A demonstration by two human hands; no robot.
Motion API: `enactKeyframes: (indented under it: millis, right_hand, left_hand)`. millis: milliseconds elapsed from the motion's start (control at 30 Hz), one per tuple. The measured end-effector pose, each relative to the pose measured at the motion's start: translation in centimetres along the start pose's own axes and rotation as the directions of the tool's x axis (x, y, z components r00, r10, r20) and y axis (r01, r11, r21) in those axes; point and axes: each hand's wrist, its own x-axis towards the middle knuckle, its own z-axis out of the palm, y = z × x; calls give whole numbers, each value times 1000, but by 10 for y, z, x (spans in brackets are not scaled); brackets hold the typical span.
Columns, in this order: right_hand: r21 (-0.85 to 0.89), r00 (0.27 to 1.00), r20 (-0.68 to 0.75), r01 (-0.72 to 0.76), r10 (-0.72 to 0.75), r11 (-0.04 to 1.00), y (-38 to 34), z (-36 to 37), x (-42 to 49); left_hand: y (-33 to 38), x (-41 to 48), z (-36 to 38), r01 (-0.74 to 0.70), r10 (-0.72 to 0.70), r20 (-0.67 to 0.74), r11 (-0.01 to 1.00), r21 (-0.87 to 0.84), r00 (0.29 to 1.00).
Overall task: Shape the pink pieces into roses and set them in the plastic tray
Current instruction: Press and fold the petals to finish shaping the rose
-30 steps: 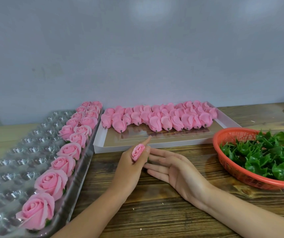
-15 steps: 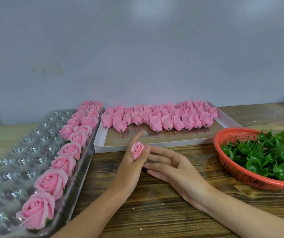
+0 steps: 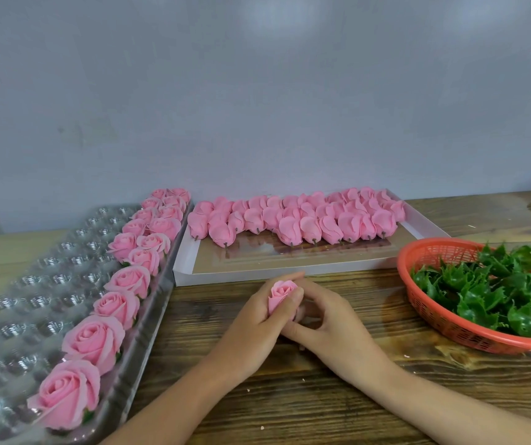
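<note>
Bare worktop (image 3: 289, 390) lies open in front, between the tray (image 3: 33, 284) at left and the basket (image 3: 416, 295) at right; the box (image 3: 257, 273) closes it off behind. Roses (image 3: 94, 338) line the tray's right edge.

both forearms angle in from the bottom and meet in the middle, left hand (image 3: 251, 322) wrapped round a pink bud (image 3: 279, 295) with the thumb on its front, right hand (image 3: 334, 322) touching it, fingers curled in pinching the bud's base
</note>
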Motion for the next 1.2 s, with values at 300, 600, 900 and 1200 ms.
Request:
enactKeyframes:
  millis: [300,600,900,1200]
  right_hand:
    - [-105,999,-19,48,-50,993,4,-7,1]
    - [133,996,-68,-47,56,990,10,-8,5]
    - [106,989,-138,-38,53,994,7,-9,5]
    - [-64,992,-40,119,-122,991,5,-8,1]
  left_hand:
    - [5,0,-1,-19,19,-5,1000,-6,1000]
    - [-2,1,-2,-46,47,-5,996,71,999]
    - [-4,3,-4,-13,20,-63,994,105,998]
    - [0,4,0,38,-7,-151,978,206,989]
